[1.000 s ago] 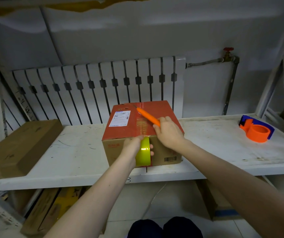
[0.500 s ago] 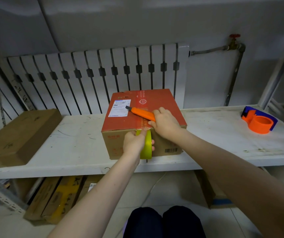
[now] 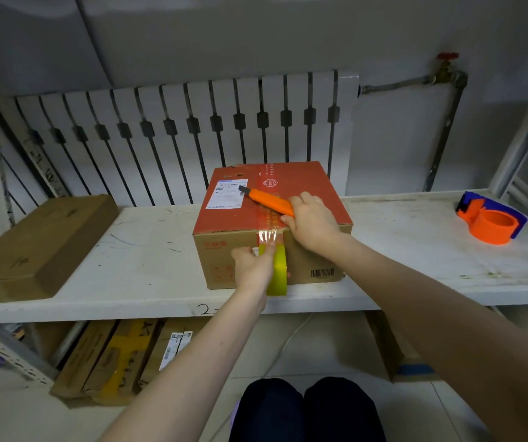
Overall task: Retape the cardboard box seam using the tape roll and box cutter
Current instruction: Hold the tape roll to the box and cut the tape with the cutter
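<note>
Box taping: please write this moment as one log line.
stage: tape run over box top seam | left hand: holds tape roll at front face | right hand: holds cutter on top | tape: uncut

Two hands: left (image 3: 254, 264), right (image 3: 313, 220). One red-topped cardboard box (image 3: 272, 218), one orange box cutter (image 3: 267, 199), one yellow tape roll (image 3: 278, 271), one orange tape dispenser (image 3: 492, 223) at three o'clock, one flat brown box (image 3: 39, 247) at nine o'clock.
</note>
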Action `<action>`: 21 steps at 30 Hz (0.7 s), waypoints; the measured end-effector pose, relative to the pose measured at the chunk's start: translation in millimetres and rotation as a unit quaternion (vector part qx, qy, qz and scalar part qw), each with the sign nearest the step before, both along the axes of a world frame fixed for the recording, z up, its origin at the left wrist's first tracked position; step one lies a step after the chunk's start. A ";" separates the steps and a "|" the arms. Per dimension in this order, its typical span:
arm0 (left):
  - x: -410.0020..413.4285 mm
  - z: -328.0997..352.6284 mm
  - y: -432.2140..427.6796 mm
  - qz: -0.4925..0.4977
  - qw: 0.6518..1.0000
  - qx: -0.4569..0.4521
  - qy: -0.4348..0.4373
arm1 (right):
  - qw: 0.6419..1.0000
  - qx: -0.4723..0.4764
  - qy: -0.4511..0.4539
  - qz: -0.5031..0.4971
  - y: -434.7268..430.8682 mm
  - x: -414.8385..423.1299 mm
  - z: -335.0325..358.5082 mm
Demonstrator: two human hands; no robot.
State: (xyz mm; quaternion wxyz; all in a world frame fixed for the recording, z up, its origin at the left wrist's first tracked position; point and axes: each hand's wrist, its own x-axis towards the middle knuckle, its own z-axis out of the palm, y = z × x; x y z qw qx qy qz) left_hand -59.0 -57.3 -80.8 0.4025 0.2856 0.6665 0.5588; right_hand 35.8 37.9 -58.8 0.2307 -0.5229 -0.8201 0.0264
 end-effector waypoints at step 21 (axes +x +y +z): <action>6.7 -27.3 1.0 0.005 0.994 -0.043 0.103 | 1.000 0.011 0.005 -0.019 3.3 -5.1 0.1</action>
